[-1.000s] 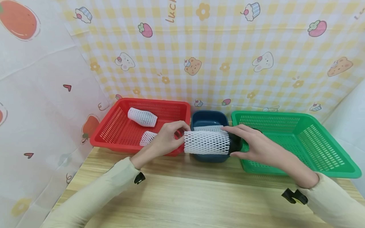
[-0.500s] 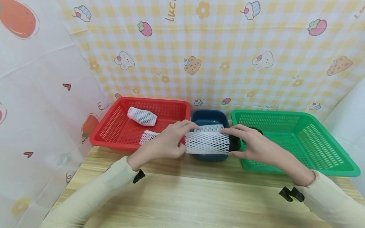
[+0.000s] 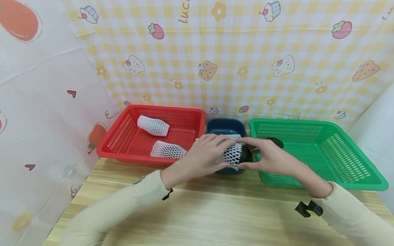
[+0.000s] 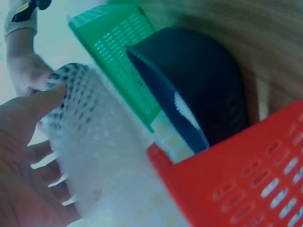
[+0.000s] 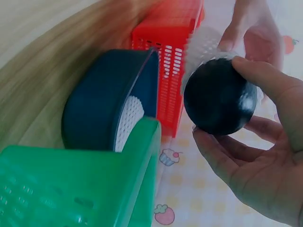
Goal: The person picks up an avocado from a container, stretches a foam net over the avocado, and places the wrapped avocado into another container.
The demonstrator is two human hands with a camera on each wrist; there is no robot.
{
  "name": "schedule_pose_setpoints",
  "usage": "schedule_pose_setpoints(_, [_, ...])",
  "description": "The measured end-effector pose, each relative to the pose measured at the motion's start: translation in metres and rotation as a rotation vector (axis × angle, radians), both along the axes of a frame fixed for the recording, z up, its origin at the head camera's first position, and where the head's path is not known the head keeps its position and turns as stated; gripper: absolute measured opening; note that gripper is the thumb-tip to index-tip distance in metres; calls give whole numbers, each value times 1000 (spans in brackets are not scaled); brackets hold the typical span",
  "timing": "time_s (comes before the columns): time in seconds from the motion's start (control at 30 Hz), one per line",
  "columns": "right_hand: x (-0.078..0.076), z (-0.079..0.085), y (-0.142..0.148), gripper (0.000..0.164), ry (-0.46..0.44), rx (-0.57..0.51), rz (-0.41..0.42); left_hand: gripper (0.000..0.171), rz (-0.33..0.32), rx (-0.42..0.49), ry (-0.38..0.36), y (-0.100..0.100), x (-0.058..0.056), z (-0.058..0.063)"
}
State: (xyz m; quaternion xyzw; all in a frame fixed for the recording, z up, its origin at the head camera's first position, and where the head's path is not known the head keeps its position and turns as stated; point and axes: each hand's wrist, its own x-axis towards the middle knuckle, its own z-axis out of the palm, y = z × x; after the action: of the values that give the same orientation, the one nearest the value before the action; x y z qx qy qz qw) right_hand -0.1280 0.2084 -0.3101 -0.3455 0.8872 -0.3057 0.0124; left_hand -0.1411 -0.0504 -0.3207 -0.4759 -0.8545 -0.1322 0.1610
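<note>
Above the blue bin (image 3: pixel 226 125), a smooth, glossy, black rounded object (image 5: pixel 220 97) sits partly inside a white foam net sleeve (image 3: pixel 232 155). My left hand (image 3: pixel 204 153) grips the sleeve from the left, thumb on one side and fingers on the other, covering much of it in the head view. My right hand (image 3: pixel 264 153) holds the black end, its fingertips and thumb spread around the object at the sleeve's mouth. The object's other end is hidden inside the net. Another white foam net (image 5: pixel 130 118) lies in the blue bin.
To the left, a red basket (image 3: pixel 117 157) holds two sleeved items, an upper one (image 3: pixel 153 125) and a lower one (image 3: pixel 167 150). On the right, a green basket (image 3: pixel 338 186) contains a dark object (image 3: pixel 275 141). Patterned cloth (image 3: pixel 191 44) hangs behind the wooden table (image 3: pixel 203 218).
My left hand has moved right from the sleeve's left end to around its middle. The sleeve and black object have shifted slightly left, and my right hand has followed.
</note>
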Motion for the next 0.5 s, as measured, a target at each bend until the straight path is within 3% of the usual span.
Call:
schedule_pose_setpoints(0.33, [8,-8,1,89,32,-36,-9,69,-24,90,-33,-2,-3,-5])
schedule_pose_setpoints(0.5, [12,-14,2,89,74,-87,-16,68,-28,107,-57,-5,-4,-5])
